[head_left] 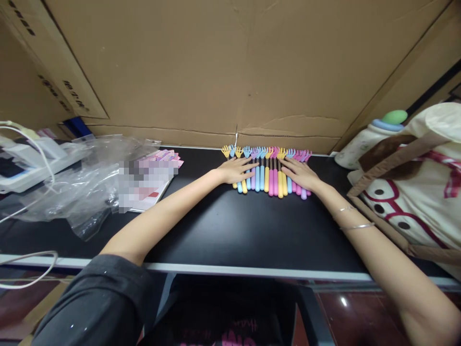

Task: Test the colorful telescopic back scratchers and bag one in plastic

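Side by side at the back of the black desk lies a row of back scratchers [271, 177], with hand-shaped heads toward the cardboard and handles in yellow, blue, pink and purple. My left hand [236, 169] rests flat, fingers spread, over the left end of the row. Over the right part lies my right hand [300, 173], also flat with fingers apart. Both palms hide parts of the shafts and handles beneath them. Between the hands, several dark shafts show uncovered.
Cardboard [216, 72] walls the desk's back. On the left are crumpled clear plastic [90, 178], pink packets [162, 158] and a white device [43, 161] with cables. A bottle [356, 144] and a cream bag [414, 192] stand right. The desk's pale front edge [252, 271] runs below my arms.
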`<state>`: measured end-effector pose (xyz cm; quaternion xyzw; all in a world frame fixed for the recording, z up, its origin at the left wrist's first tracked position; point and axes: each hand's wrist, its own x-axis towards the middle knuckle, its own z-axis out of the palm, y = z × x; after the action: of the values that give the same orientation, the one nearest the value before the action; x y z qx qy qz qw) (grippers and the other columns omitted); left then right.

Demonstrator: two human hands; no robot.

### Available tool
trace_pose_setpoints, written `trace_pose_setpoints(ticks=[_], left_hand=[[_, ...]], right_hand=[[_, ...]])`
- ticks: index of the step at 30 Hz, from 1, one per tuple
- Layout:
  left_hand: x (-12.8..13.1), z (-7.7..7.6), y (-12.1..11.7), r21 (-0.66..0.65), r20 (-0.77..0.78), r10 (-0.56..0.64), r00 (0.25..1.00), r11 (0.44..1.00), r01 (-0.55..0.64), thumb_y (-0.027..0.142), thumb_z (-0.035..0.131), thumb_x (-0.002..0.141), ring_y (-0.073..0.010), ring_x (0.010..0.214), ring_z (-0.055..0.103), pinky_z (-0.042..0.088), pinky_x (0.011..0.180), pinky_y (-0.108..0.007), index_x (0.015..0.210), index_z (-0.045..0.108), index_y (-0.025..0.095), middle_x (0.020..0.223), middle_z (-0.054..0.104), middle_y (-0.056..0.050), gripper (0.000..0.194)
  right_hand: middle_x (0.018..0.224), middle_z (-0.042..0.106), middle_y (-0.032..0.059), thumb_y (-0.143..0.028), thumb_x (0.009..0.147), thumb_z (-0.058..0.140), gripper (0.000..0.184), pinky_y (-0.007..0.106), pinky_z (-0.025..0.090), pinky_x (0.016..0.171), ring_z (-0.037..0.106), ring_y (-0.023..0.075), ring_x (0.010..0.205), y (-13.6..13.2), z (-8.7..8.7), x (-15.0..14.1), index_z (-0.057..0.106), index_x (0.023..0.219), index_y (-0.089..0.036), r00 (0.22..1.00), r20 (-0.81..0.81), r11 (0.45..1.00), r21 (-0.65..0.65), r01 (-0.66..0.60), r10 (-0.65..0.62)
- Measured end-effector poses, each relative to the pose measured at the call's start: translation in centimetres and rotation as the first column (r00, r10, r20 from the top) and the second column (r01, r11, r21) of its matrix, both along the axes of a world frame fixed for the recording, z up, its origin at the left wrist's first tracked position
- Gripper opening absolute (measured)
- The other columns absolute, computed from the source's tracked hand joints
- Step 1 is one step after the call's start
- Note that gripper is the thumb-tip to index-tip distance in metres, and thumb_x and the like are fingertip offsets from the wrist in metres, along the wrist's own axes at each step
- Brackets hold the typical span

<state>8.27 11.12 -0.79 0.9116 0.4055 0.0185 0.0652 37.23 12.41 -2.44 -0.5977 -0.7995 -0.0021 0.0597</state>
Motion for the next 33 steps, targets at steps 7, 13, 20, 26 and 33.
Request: trace_pose_setpoints(ticks=[7, 13, 20, 26, 33], left_hand=[[-2.6, -0.2, -0.5, -0.014, -0.013, 0.021, 1.0, 1.0, -0.021, 0.056, 0.019, 0.096, -0.0229, 0.146, 0.014, 0.013, 0.118, -0.045, 0.151, 0.018, 0.031, 0.159, 0.01, -0.002, 0.06], [-5.4, -0.2, -1.0, -0.044, -0.024, 0.029, 0.999, 0.999, -0.03, 0.056, 0.017, 0.097, -0.0231, 0.146, 0.012, 0.013, 0.118, -0.045, 0.151, 0.016, 0.03, 0.159, 0.007, -0.003, 0.06], [-8.5, -0.4, -1.5, -0.025, -0.04, 0.057, 0.998, 0.998, -0.058, 0.051, 0.017, 0.098, -0.0239, 0.146, 0.015, 0.016, 0.117, -0.045, 0.151, 0.017, 0.029, 0.159, 0.008, -0.004, 0.057], [-10.8, -0.7, -2.3, 0.023, -0.06, 0.098, 0.993, 0.995, -0.097, 0.047, 0.016, 0.099, -0.0241, 0.145, 0.015, 0.018, 0.117, -0.044, 0.151, 0.017, 0.027, 0.158, 0.011, -0.007, 0.056], [-11.9, -1.0, -2.3, 0.057, -0.039, 0.109, 0.993, 0.993, -0.107, 0.04, 0.016, 0.099, -0.0241, 0.144, 0.019, 0.021, 0.116, -0.041, 0.15, 0.021, 0.028, 0.158, 0.014, -0.005, 0.053]], right_hand=[[0.154, 0.03, 0.0038, -0.063, 0.092, 0.014, 0.069, 0.05, 0.022, 0.114, 0.023, 0.0252, 0.143, -0.3, -0.1, -2.9, 0.035, 0.147, -0.028, 1.0, -0.003, 1.0, 0.003, -0.025, 0.025], [0.155, 0.029, 0.0034, -0.063, 0.092, 0.016, 0.068, 0.05, 0.019, 0.115, 0.023, 0.0255, 0.143, -0.7, -0.3, -5.6, 0.036, 0.147, -0.028, 0.999, -0.01, 0.999, -0.002, -0.051, 0.051], [0.155, 0.029, 0.0036, -0.063, 0.092, 0.018, 0.067, 0.054, 0.019, 0.114, 0.023, 0.027, 0.143, -0.6, -0.3, -8.9, 0.034, 0.148, -0.03, 0.994, -0.034, 0.994, -0.007, -0.109, 0.108], [0.154, 0.03, 0.0044, -0.063, 0.092, 0.019, 0.066, 0.056, 0.019, 0.114, 0.024, 0.0271, 0.142, -0.6, -0.5, -11.2, 0.036, 0.147, -0.029, 0.985, -0.056, 0.987, 0.01, -0.16, 0.161], [0.154, 0.031, 0.0057, -0.063, 0.092, 0.019, 0.067, 0.054, 0.018, 0.114, 0.025, 0.0269, 0.142, -0.8, -0.3, -12.3, 0.036, 0.147, -0.027, 0.982, -0.08, 0.985, 0.004, -0.173, 0.173]])
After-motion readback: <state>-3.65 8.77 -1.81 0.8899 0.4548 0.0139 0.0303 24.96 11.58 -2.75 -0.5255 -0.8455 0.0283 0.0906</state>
